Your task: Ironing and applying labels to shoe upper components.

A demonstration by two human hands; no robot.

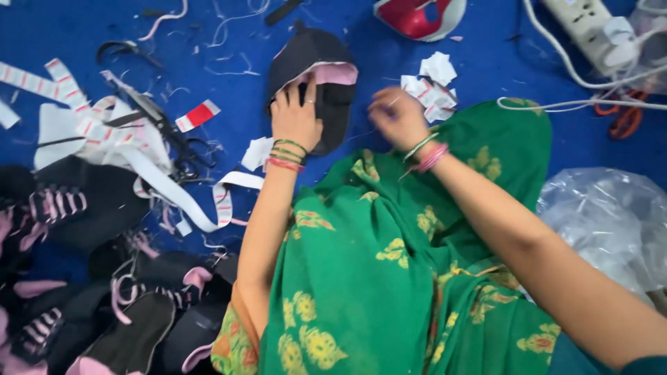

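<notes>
Cap piece (326,83): a dark fabric piece with a pink lining, upper centre of the frame, lying flat on the blue floor (229,83) just beyond the green cloth (375,264) over the lap; it seems spread there so the hands can work along its near edge.
Left hand (295,118): palm down, fingers spread and pressed on the piece's left half, seemingly pinning it flat; it grips nothing.
Left arm: runs straight up from lower centre, bangles at the wrist.
Right hand (397,118): just right of the piece, fingertips drawn together as if pinching something thin; motion blur hides what, so I cannot tell what it holds.
Right arm: comes in diagonally from the lower right, wrist bent down.
White scraps (431,87): just beyond the right hand.
Scissors (163,128): left, among striped tape (90,125).
Dark pieces (104,298): heaped lower left.
Plastic bag (611,222): right edge.
Power strip (590,28): upper right.
</notes>
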